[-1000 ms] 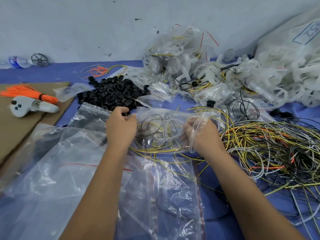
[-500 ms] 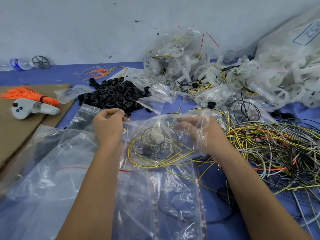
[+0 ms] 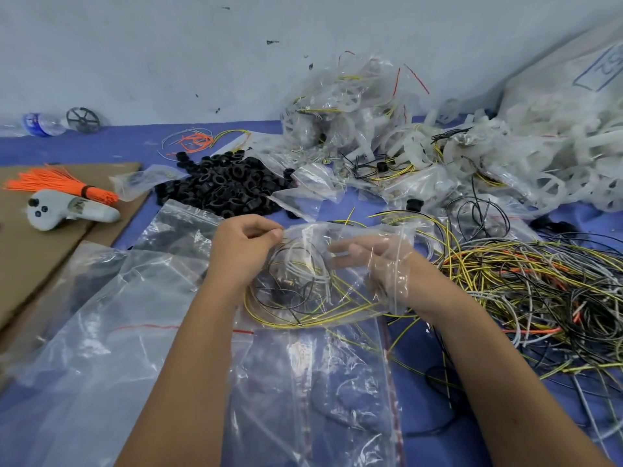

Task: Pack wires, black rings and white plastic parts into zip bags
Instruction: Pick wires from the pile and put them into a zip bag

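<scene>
A clear zip bag lies in front of me with coiled yellow, grey and black wires inside. My left hand pinches the bag's top edge at its left corner. My right hand is inside the bag's open mouth, fingers straight and pointing left under the film. A heap of black rings lies behind my left hand. To the right spreads a tangle of loose wires. White plastic parts pile up at the back right.
Filled zip bags are heaped against the wall. Empty zip bags overlap at the front left. On brown cardboard lie a white controller and a bundle of orange wires. A water bottle lies far left.
The bag with wires has dropped lower and flatter toward me. My right hand has slid deeper into the bag's mouth, and my left hand has shifted right along the top edge.
</scene>
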### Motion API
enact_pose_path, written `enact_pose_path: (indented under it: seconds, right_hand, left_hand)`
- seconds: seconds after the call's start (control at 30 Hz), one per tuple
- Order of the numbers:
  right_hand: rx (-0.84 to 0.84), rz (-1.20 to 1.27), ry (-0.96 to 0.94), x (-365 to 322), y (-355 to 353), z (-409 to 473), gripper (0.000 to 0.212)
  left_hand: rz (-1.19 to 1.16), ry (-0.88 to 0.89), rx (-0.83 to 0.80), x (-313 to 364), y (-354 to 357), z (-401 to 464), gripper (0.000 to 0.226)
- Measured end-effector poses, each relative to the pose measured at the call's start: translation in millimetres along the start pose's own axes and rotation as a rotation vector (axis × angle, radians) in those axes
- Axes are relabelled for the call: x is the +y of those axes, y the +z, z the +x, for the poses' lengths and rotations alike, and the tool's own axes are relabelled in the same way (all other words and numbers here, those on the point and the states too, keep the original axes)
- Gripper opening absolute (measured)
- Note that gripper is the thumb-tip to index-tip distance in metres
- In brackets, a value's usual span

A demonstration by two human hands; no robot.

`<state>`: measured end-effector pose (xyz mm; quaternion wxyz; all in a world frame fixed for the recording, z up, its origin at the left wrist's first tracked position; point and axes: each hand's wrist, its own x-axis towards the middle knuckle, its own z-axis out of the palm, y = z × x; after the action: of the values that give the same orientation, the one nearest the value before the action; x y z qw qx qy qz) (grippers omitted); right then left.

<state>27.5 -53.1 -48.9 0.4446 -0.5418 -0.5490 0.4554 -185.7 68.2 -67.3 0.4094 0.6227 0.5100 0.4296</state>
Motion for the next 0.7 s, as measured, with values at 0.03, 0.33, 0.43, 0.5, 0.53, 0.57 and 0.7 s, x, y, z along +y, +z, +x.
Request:
enact_pose_path:
  seconds: [0.03,0.33,0.43,0.5,0.53,0.57,0.7]
  right_hand:
    - [0.026,0.006,0.001,0.2,-1.1,0.0,0.029]
    - [0.153,0.288,0.095,-2.9,-17.0,3.3,0.108]
    - [0.102,0.192,0.081,-3.6,-14.7,4.0,0.086]
    - [0.090,0.091,0.003,-1.8,-6.7,4.3,0.047]
    - [0.073,0.084,-0.030,-2.0,-1.6,4.2,0.034]
    - [0.058,0.067,-0.056,-1.5,2.7,4.1,0.028]
    - [0.190,-0.298,-0.090,3.5,0.6,7.4,0.029]
  left_hand:
    - [-0.067,-0.032,0.014,1.7,-2.3,-0.7,0.020]
    - [-0.142,-0.103,0.240,9.6,0.0,-5.4,0.009]
    - [0.446,0.283,0.476,21.8,13.9,-16.3,0.017]
    - [0.431,0.486,0.391,37.2,36.0,-31.1,0.022]
    - [0.389,0.535,0.283,42.7,49.1,-39.5,0.024]
    - [0.378,0.558,0.162,44.5,62.0,-47.4,0.028]
    - [0.637,0.497,-0.144,30.2,81.0,-56.2,0.055]
